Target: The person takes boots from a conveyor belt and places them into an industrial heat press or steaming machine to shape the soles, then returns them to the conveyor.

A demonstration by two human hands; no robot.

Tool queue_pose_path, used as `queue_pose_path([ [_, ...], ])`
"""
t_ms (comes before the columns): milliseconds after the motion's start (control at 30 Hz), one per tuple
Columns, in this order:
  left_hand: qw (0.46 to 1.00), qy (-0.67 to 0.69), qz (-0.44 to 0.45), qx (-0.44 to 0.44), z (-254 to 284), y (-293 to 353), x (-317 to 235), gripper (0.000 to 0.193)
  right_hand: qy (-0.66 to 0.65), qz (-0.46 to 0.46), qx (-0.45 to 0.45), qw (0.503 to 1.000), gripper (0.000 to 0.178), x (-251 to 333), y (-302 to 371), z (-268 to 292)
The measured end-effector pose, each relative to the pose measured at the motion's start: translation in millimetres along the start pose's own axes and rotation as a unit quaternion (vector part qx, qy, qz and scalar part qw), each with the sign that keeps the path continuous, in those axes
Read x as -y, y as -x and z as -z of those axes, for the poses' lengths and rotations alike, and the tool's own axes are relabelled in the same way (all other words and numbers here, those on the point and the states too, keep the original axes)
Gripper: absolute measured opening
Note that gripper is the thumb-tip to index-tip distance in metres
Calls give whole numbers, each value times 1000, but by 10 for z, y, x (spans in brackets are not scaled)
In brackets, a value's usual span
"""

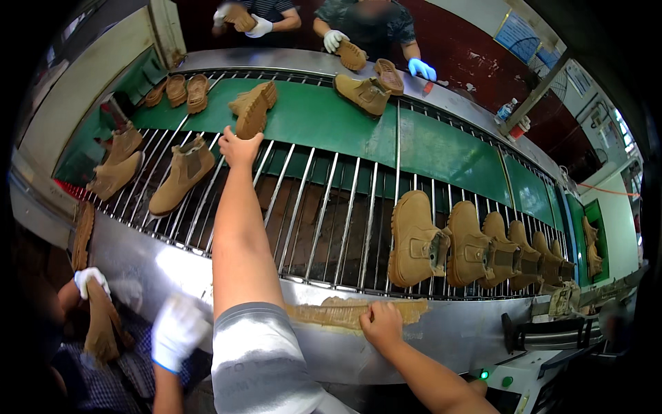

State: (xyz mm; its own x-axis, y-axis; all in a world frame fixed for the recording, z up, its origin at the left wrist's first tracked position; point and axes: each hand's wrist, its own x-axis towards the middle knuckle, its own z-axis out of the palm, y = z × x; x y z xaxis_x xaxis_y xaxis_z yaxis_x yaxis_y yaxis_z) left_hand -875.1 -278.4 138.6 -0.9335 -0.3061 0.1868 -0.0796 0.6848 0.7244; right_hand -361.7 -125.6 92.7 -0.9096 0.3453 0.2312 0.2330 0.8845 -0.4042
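My left hand (240,146) reaches across the roller conveyor (298,200), its thumb and fingers on either side of the near end of a tan boot (255,110). That boot lies tipped on the green belt (303,119) with its brown ribbed sole showing. My right hand (381,324) is curled into a fist on the metal near edge, over a tan, glue-like strip (324,312); nothing sticks out of it. Left of my arm a tan ankle boot (183,174) stands on the rollers.
Several tan boots (417,241) line the rollers on the right. Loose soles (197,93) and another boot (363,93) lie on the belt. Two gloved people work across it; at lower left a white-gloved hand (179,331) is close to my arm. A bottle (505,110) stands far right.
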Motion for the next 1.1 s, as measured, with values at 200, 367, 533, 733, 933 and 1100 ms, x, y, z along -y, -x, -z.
queue_pose_path([
  [200, 999, -33, 22, -1, -278, -498, -27, 104, -13, -1, 19, 1000, 10, 14, -71, 32],
  [367, 994, -96, -34, -34, -550, -669, -144, 92, -18, 4, 27, 999, 10, -36, -78, -1],
  [533, 998, -14, -49, 39, -773, -763, 239, 59, 8, 7, 39, 999, 12, -63, -43, 28],
  [733, 990, -94, -49, 90, -473, -421, 190, 76, 6, 23, -4, 1000, 12, 31, -31, 64],
  [933, 973, -73, -142, 165, 197, 314, -31, 73, -25, -19, -19, 999, 15, -53, 37, -45],
  [1100, 885, 155, -6, 440, 1096, 1551, -730, 44, -50, -29, -69, 996, 15, -192, 20, -79],
])
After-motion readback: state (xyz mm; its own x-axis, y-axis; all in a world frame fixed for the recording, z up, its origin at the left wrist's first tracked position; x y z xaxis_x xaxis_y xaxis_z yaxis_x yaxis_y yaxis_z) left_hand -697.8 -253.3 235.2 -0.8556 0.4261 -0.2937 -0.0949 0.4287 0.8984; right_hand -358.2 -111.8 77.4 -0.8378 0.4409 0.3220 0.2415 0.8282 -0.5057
